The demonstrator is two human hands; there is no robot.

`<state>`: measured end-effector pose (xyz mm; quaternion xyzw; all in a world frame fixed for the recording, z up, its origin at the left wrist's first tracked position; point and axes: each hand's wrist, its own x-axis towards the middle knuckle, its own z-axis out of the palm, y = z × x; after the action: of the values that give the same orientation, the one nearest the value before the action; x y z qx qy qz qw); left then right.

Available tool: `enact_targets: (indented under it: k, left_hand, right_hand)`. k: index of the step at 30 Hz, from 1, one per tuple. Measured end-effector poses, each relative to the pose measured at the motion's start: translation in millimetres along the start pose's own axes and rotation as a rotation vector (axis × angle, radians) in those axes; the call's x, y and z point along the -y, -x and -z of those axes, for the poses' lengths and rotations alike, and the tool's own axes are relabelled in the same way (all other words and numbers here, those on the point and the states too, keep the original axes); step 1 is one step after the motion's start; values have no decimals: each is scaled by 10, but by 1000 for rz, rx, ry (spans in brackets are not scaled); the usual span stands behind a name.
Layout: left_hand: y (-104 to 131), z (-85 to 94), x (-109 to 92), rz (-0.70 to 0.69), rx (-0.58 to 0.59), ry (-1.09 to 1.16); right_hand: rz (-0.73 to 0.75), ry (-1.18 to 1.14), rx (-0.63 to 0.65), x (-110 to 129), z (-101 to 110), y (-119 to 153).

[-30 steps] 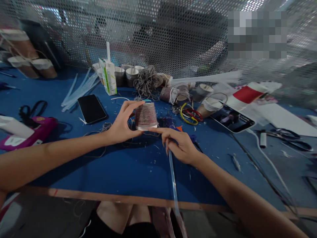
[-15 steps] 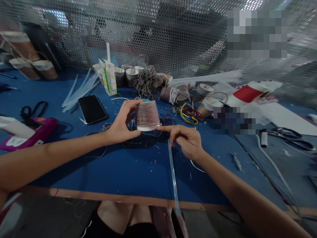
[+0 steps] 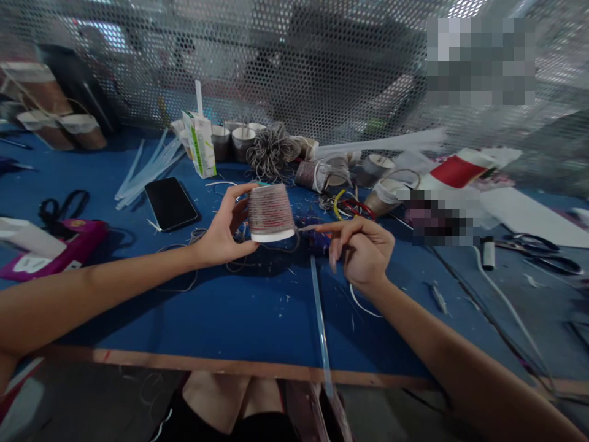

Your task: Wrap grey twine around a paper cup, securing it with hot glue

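Note:
My left hand (image 3: 225,230) grips a small cup wound with grey and reddish cord (image 3: 271,212), its white rim facing down. The fingers lie behind the cup and the thumb is at its lower edge. Just to the right, my right hand (image 3: 365,248) points its index finger toward the cup's rim, with a small gap between them. Its other fingers are loosely bent, and I see nothing held in them. Under that hand a blue tool (image 3: 319,240) lies partly hidden. A long clear stick (image 3: 321,319) runs from near it over the table's front edge.
A phone (image 3: 171,202) and clear sticks (image 3: 150,169) lie left, near a purple device (image 3: 78,239). Behind stand a drink carton (image 3: 200,147), a grey cord bundle (image 3: 272,150) and several wrapped cups. Scissors (image 3: 536,242) and cables lie right. A perforated metal screen (image 3: 276,67) closes the back.
My right index finger has moved right, away from the cup's rim, and the hand has opened slightly. The left hand and cup have shifted slightly left, exposing more of the blue tool.

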<state>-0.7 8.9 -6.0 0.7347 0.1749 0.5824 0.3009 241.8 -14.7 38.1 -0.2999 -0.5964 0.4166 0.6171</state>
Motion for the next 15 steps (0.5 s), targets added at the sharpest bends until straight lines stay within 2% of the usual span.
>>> enact_targets:
  k: [2, 5, 11, 15]
  left_hand:
    - [-1, 1, 6, 2, 17, 0]
    - [6, 5, 19, 44, 38, -21]
    - [19, 21, 40, 73, 61, -37]
    - [13, 20, 31, 105, 69, -75]
  right_hand:
    - [68, -45, -67, 5, -11, -15]
    - [95, -91, -43, 24, -26, -14]
    - [-129, -155, 156, 57, -40, 53]
    - [-220, -130, 186, 84, -58, 67]
